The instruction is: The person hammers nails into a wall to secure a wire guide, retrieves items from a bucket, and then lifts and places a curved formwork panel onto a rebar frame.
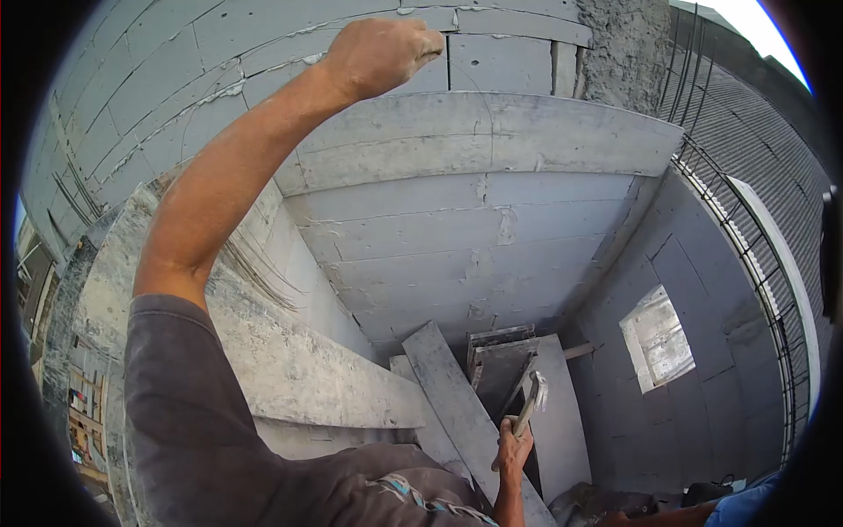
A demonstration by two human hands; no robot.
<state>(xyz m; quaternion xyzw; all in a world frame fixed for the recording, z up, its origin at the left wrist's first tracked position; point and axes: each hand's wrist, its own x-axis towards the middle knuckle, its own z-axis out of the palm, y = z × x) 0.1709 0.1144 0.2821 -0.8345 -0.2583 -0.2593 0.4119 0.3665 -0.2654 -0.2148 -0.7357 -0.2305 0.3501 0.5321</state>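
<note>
My left hand [386, 57] is raised high in front of the grey block wall [500, 66], its fingers closed in a fist. What it holds, if anything, is hidden; a thin wire or string curves down near it, across the long plank [571, 136] set along the wall. Low down, my right hand [511, 450] is wrapped round the handle of a claw hammer [529, 406]. The metal head points up, above several boards standing in the space below.
A wide board [325, 378] runs along my left, with loose thin wires [259, 272] over it. Leaning planks [457, 395] stand below. On the right are a wall opening [657, 338] and a rebar cage [773, 299]. Another person's blue sleeve [746, 505] shows at lower right.
</note>
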